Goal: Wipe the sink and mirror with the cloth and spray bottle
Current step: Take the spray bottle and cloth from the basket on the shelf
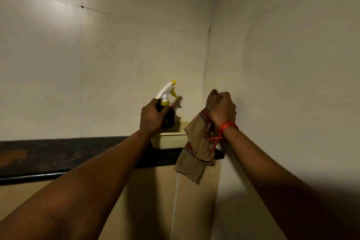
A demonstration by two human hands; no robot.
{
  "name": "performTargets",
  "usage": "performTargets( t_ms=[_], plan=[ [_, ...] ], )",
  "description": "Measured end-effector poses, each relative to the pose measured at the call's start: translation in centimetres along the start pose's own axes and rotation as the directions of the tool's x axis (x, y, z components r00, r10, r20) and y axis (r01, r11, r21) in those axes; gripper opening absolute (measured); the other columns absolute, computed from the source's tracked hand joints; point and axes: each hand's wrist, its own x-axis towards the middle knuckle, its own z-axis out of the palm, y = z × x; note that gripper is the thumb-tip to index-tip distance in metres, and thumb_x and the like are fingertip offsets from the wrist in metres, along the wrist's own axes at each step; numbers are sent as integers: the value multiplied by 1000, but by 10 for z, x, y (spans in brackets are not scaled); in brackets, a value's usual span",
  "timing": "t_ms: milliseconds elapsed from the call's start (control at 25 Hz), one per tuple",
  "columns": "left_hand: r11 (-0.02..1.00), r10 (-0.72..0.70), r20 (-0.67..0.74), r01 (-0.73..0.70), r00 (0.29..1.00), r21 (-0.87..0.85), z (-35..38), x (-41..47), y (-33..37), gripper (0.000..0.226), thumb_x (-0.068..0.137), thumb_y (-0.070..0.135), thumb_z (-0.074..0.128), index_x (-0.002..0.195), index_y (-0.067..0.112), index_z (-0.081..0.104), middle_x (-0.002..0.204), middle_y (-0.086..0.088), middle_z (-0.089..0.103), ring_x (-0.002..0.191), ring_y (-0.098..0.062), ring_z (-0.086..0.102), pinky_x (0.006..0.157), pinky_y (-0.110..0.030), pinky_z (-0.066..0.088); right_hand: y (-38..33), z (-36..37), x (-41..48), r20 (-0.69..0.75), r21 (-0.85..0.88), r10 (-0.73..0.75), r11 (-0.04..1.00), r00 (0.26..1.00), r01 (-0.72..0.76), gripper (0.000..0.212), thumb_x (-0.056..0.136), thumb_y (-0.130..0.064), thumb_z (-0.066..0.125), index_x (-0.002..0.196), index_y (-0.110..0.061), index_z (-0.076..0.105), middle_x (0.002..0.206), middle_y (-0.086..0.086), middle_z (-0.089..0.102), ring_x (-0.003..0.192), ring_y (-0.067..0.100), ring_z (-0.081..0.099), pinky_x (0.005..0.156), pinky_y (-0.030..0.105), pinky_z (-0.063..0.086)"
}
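My left hand [153, 116] grips a dark spray bottle [169, 117] with a white and yellow trigger head, held upright above a cream basket. My right hand [223, 108] is closed in a fist on a brown cloth [196, 148] with dark stripes, which hangs down below the wrist. An orange thread is tied round that wrist. Both hands are raised near the corner of two cream tiled walls. Neither the sink nor the mirror is in view.
A cream perforated plastic basket [171, 140] stands on a dark stone shelf [58, 156] that runs along the left wall to the corner. Cream tiled walls [116, 54] fill the rest of the view. A thin pale line runs down the wall below the shelf.
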Motion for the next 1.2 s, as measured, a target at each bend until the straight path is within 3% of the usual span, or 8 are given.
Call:
performTargets(
  t_ms=[200,320,400,600,720,880,1040,1200],
  plan=[
    [939,-49,13,50,999,-339,-13,-11,44,43,94,47,63,127,19,65,110,1,69,103,-18,64,87,-27,49,-30,-38,-15,-235,255,-38,962,971,99,21,105,-27,44,115,-15,59,94,-2,65,90,22,62,74,28,44],
    [771,-239,145,279,960,-573,-24,-26,76,46,94,52,61,126,19,62,100,0,69,96,-24,68,79,-33,55,-50,-51,-28,-240,328,17,942,971,65,21,106,-30,47,117,-16,60,80,-21,52,75,5,55,67,18,43],
    [638,-293,287,411,912,-651,-33,-39,93,46,92,56,60,117,18,63,89,-2,66,84,-25,68,77,-39,58,-55,-60,-36,-200,397,75,918,977,11,22,106,-31,48,116,-16,61,80,-22,54,72,-3,54,61,12,41],
    [624,-186,503,497,844,-603,-83,-90,130,22,84,35,78,91,17,69,84,-7,66,82,-27,65,79,-36,56,-80,-108,-87,-15,633,232,756,973,-170,28,104,-20,56,121,1,65,89,0,65,79,14,63,56,7,49],
    [607,-96,680,584,727,-539,-123,-132,147,26,81,25,77,97,10,63,94,-23,67,89,-36,68,91,-54,57,-89,-144,-139,288,745,219,561,932,-361,37,101,-23,60,127,2,65,108,15,71,95,26,68,86,31,57],
    [557,18,845,697,534,-452,-180,-204,174,14,93,12,63,102,6,56,94,-23,63,73,-31,76,65,-37,61,-105,-198,-231,438,783,176,406,882,-470,36,95,-25,60,121,0,64,116,19,67,103,30,67,109,45,46],
    [557,108,895,720,433,-415,-221,-276,201,8,93,14,63,99,10,60,86,-16,63,72,-28,77,64,-34,63,-126,-268,-330,373,846,237,311,897,-434,41,107,-23,44,94,0,75,91,17,77,81,27,77,75,37,65],
    [512,178,924,770,338,-380,-243,-355,242,20,93,15,65,111,10,68,85,-10,63,73,-29,77,64,-34,62,-144,-339,-428,315,870,364,258,877,-420,46,104,-35,43,102,-3,76,98,18,76,86,32,75,80,44,62]
  ],
)
